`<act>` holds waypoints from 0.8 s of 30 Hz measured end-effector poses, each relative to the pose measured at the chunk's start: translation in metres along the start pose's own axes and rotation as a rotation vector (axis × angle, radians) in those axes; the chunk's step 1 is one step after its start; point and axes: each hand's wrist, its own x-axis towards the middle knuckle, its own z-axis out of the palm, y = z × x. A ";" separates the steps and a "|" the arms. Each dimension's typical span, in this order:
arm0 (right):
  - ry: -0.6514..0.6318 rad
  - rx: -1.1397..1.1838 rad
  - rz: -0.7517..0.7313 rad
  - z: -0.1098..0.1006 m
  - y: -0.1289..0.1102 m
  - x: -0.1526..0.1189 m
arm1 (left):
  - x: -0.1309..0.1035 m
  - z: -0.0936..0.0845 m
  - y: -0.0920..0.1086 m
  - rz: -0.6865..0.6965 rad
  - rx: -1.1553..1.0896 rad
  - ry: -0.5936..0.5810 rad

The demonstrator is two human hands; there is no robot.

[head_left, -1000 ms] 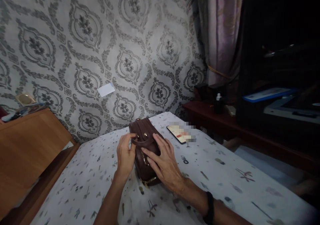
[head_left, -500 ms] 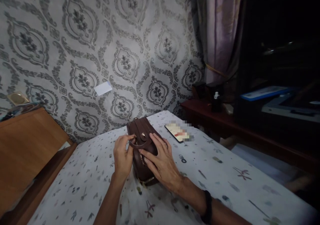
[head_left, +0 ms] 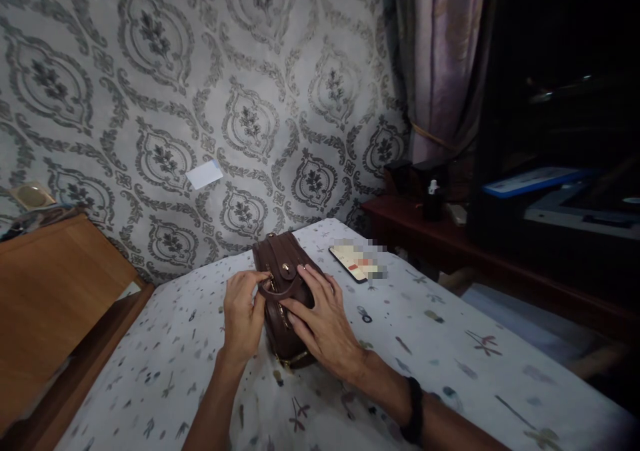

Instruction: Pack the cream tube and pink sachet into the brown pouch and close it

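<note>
A dark brown handbag [head_left: 281,349] with a short strap handle, a round metal stud and a gold-toned zip lies on the patterned bedsheet. Over its left side, the thumb and forefinger of my left hand [head_left: 244,314] are pinched at the upper end of the zip [head_left: 281,314]; the small zip pull is mostly hidden by the fingertips. My right hand [head_left: 325,324] grips the bag from the right, fingers over its top and thumb beside the handle [head_left: 277,296]. The bag's right side is partly hidden under that hand.
A phone [head_left: 350,264] with a lit screen lies right of the bag on the white printed bedsheet [head_left: 190,371]. A wooden headboard-like panel [head_left: 60,284] stands at left. On the right is a dark red shelf [head_left: 400,227] with a small dark bottle [head_left: 433,201]. Patterned wall behind.
The view has shifted slightly. Both hands keep nearly the same places on the bag, with the left hand's pinch still at the zip.
</note>
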 end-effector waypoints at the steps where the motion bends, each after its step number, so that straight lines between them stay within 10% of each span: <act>1: 0.001 0.003 0.002 0.000 0.000 0.000 | 0.000 -0.001 0.001 0.010 0.006 -0.003; 24: -0.036 -0.017 0.030 0.000 -0.003 0.002 | 0.006 -0.013 0.005 0.044 0.038 -0.114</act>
